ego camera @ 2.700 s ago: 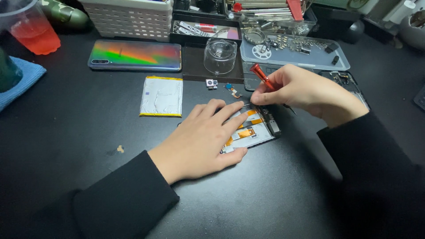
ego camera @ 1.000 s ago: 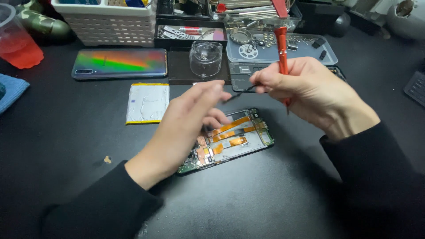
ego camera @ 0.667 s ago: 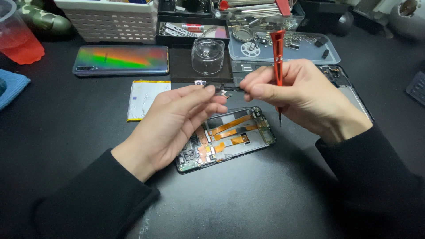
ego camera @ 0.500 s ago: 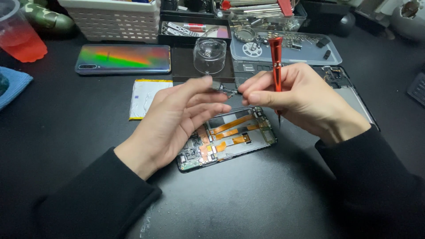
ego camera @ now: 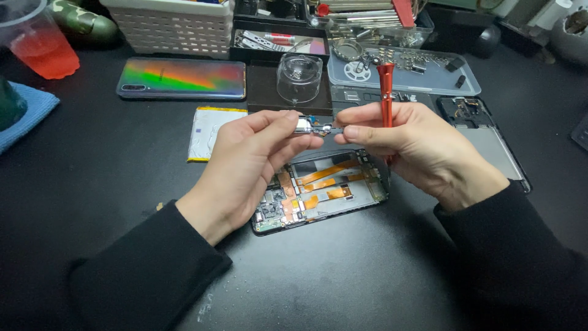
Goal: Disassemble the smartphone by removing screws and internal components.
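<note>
While my left hand [ego camera: 245, 165] pinches a small metal part [ego camera: 309, 127] above the opened phone [ego camera: 321, 190], my right hand [ego camera: 416, 147] grips its other end with thumb and forefinger, a red screwdriver [ego camera: 386, 92] clenched upright in the remaining fingers. Beside the phone, on the tabletop [ego camera: 92, 184], lies a battery [ego camera: 205, 132].

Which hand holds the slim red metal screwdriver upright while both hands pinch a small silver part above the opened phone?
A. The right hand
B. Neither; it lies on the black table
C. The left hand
A: the slim red metal screwdriver stands upright in the right hand, while the left hand only pinches the small silver part above the opened phone.
</note>
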